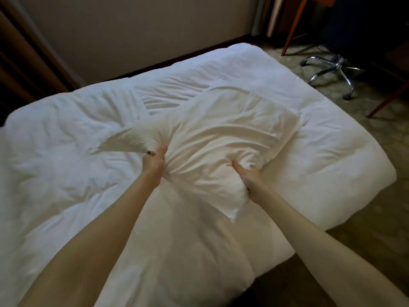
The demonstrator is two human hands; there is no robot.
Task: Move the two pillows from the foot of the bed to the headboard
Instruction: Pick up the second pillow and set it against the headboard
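Observation:
A white pillow [212,138] lies across the middle of the bed, on the white duvet [66,173]. My left hand [155,161] grips its near left edge, bunching the cover. My right hand [250,177] clutches its near right corner, with the fingers sunk into the filling. Under the pillow's far end there may be a second white pillow [232,94], but I cannot tell it apart from the folds. No headboard is in view.
A beige wall [132,36] runs along the bed's far side. On the patterned carpet [387,173] at the right stand a chair's chrome wheeled base [332,67] and wooden furniture legs [292,27]. A dark wooden panel [22,63] is at the left.

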